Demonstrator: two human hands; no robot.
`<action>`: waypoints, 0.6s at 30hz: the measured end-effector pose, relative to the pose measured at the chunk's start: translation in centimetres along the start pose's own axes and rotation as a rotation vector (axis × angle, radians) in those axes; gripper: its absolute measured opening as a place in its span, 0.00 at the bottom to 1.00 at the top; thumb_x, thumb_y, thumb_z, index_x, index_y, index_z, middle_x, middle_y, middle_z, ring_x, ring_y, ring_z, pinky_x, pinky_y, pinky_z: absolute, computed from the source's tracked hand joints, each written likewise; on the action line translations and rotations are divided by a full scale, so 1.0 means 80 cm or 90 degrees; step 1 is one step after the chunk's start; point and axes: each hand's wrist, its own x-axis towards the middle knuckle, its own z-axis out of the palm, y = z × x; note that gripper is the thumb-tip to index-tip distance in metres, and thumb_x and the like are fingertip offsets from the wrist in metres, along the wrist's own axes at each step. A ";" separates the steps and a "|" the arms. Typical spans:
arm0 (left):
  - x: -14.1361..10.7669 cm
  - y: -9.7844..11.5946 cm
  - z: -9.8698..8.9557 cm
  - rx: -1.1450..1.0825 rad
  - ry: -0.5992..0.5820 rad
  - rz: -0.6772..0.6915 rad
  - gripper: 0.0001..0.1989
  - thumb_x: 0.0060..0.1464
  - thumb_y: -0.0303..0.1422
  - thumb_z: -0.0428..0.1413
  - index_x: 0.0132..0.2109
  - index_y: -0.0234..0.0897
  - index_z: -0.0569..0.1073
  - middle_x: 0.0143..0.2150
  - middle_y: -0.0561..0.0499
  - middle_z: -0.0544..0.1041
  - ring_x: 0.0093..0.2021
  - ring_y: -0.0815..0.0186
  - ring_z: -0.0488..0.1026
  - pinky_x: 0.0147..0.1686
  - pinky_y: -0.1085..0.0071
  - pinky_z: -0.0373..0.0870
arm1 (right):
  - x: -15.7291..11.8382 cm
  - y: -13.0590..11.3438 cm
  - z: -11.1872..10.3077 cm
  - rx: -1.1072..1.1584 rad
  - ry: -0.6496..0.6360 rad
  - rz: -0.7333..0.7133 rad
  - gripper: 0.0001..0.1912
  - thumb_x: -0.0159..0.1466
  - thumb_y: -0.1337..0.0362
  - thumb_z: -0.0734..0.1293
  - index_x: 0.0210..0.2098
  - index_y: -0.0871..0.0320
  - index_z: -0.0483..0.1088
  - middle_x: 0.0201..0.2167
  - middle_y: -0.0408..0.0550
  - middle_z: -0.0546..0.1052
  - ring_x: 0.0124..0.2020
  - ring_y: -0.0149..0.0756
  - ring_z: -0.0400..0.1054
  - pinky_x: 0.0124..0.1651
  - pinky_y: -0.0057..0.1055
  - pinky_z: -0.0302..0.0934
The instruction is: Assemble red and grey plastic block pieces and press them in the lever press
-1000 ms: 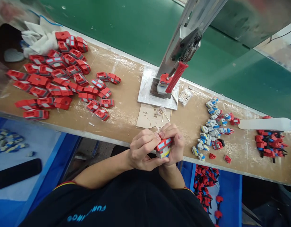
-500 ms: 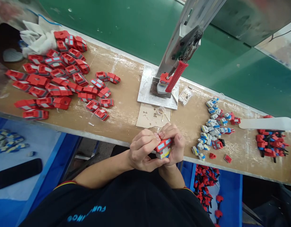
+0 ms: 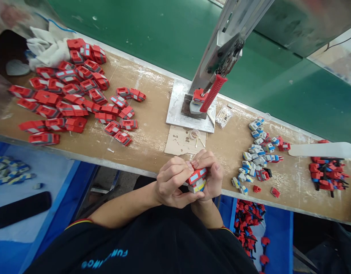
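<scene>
Holds a red block (image 3: 197, 176) with light-blue panels over a grey-and-yellow block (image 3: 198, 186), at the near edge of the bench (image 3: 154, 121), between left hand (image 3: 173, 182) and right hand (image 3: 212, 173). Reads by the clock from these 2 blocks, with 12 o'clock toward the far side of the bench. Brings both hands together, with fingertips close to meeting on the far side of the red block. Bends the left fingers over the red block from 10 o'clock and lays the left thumb along the grey-and-yellow block near 6 o'clock, clamped on the pair. Curls the right hand about the same pair at 3 o'clock, equally tight. Hides from view the faces between the 2 blocks. Shows also, at 12 o'clock, a red-handled press (image 3: 213, 93); at 10 o'clock, red vehicle-shaped pieces (image 3: 73, 89); between 2 and 3 o'clock, small white-and-blue pieces (image 3: 259, 160); at 4 o'clock, a blue tray (image 3: 280, 236) with red parts (image 3: 248, 219) inside.
</scene>
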 end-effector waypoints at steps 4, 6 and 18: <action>0.002 0.001 0.000 0.006 -0.001 0.000 0.18 0.65 0.46 0.61 0.53 0.38 0.72 0.35 0.51 0.77 0.33 0.63 0.78 0.31 0.65 0.82 | -0.001 0.002 -0.002 -0.010 -0.011 -0.001 0.22 0.74 0.56 0.51 0.27 0.51 0.65 0.21 0.46 0.65 0.22 0.40 0.57 0.29 0.44 0.55; 0.002 0.001 0.000 0.008 0.002 -0.003 0.18 0.65 0.46 0.61 0.52 0.37 0.72 0.35 0.51 0.77 0.33 0.64 0.77 0.30 0.65 0.82 | 0.000 0.001 -0.001 -0.036 -0.006 -0.010 0.22 0.74 0.56 0.51 0.26 0.51 0.65 0.20 0.45 0.65 0.21 0.39 0.58 0.28 0.42 0.55; 0.003 0.001 0.000 0.014 0.004 -0.007 0.18 0.65 0.46 0.61 0.50 0.37 0.72 0.35 0.52 0.76 0.34 0.64 0.78 0.31 0.67 0.82 | 0.001 -0.001 0.002 -0.009 0.006 -0.013 0.23 0.74 0.62 0.50 0.25 0.52 0.65 0.20 0.45 0.65 0.22 0.38 0.60 0.27 0.41 0.55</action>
